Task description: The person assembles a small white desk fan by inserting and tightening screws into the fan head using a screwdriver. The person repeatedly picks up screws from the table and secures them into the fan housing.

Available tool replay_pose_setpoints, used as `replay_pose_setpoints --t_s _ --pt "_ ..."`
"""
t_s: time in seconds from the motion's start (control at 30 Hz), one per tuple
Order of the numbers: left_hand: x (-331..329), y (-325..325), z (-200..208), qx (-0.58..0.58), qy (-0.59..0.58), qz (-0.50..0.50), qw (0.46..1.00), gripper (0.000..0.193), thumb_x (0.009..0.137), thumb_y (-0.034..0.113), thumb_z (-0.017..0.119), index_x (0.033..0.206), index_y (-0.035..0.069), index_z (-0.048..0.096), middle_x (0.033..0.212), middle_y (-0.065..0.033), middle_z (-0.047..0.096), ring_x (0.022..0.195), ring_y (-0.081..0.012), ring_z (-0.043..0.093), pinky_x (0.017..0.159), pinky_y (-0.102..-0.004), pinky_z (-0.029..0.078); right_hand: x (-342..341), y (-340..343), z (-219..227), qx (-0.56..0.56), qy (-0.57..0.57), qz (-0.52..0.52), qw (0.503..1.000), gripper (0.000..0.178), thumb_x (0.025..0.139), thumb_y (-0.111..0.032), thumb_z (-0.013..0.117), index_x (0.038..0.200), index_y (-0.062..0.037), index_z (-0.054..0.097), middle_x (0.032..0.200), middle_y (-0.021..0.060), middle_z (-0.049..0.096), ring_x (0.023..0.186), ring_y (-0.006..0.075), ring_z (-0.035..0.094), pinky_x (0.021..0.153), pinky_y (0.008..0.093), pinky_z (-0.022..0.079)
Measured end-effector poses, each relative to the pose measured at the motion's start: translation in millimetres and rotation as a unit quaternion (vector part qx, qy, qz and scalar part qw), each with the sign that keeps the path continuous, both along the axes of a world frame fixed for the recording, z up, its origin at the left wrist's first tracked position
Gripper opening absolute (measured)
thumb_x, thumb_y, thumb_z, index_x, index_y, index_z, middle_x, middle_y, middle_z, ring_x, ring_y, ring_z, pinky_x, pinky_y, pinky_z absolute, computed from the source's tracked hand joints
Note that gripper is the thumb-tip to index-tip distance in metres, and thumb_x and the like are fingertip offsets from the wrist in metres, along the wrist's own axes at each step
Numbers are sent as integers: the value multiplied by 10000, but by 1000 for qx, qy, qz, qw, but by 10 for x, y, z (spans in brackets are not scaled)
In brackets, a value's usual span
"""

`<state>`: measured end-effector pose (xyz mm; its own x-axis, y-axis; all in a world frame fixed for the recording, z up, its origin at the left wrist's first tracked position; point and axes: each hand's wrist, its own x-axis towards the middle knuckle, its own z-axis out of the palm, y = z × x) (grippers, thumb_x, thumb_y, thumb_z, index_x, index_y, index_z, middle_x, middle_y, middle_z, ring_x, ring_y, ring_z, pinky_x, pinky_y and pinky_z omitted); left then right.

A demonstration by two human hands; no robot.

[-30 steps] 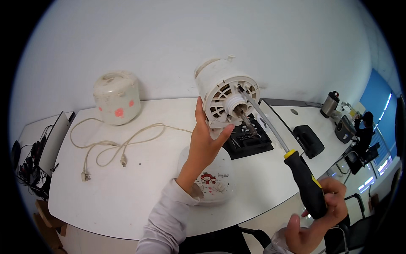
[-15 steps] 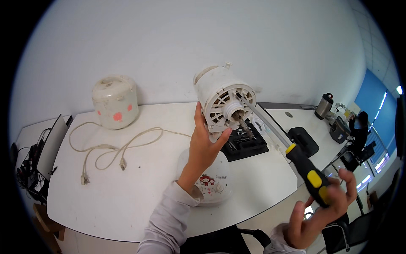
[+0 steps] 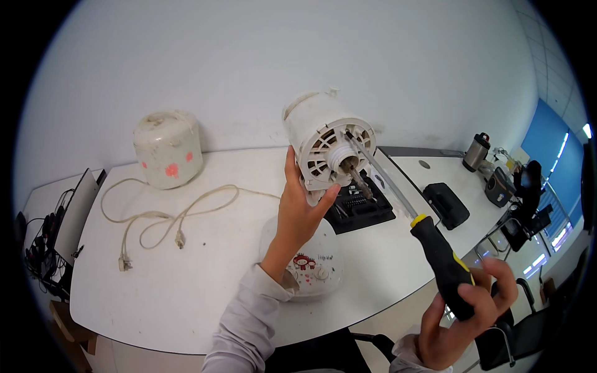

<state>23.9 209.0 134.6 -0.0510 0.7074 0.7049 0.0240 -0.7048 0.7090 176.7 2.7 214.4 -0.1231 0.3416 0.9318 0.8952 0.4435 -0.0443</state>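
My left hand point(image 3: 298, 202) is wrapped around the underside of a white fan motor housing point(image 3: 318, 126), keeping it tilted above the table. Its slotted round face and metal shaft point(image 3: 359, 179) point toward me. In my right hand point(image 3: 467, 314) is a long screwdriver point(image 3: 443, 260) with a black and yellow handle, the fingers curled about the handle's end. The blade's tip meets the slotted face near its upper part; whether it sits in a screw is too small to tell. Below my left hand lies a white fan base point(image 3: 323, 273) with a cartoon print and a knob.
A white rice cooker point(image 3: 168, 149) stands at the table's back left, with pale power cords point(image 3: 168, 217) looped before it. An open black tool case point(image 3: 367, 214) lies behind the housing. Farther right are a black case point(image 3: 446, 205), a steel flask point(image 3: 477, 151) and another person point(image 3: 529, 189).
The screwdriver has turned about its length, so its yellow patches face away more, and its handle has shifted slightly left. My right fingers have changed their hold. The housing has barely moved.
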Motion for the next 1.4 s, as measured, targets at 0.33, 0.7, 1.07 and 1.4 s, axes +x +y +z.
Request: replay_pose_setpoints --t_s 0.33,0.7,1.07,1.4 --pt "13 -8 -22 -4 3 12 1000 861 785 224 639 1339 -77 52 1238 -241 424 1109 -288 488 909 -331 390 -17 74 -33 74 -30 -96 992 416 860 -294 463 1202 -91 342 1117 188 419 657 134 496 481 167 391" --pt "-130 -174 119 83 49 141 985 812 742 182 632 1326 -83 135 1277 -243 355 1163 -346 400 960 -386 337 10 31 -80 -102 82 -18 991 482 901 -416 351 1009 40 462 876 124 478 738 159 493 670 261 395" --pt "291 -1294 498 410 167 171 880 146 762 141 616 897 139 560 982 15 619 949 -207 586 888 -371 399 -192 36 -62 -112 262 7 959 855 665 -781 419 1039 -14 367 914 86 409 690 177 542 615 262 429" --pt "273 -1301 793 400 197 163 880 147 813 163 586 949 114 556 1012 -44 641 895 -176 619 889 -327 404 107 -132 3 3 -41 185 982 333 720 20 660 1010 -81 530 1157 160 456 998 282 514 788 339 467"
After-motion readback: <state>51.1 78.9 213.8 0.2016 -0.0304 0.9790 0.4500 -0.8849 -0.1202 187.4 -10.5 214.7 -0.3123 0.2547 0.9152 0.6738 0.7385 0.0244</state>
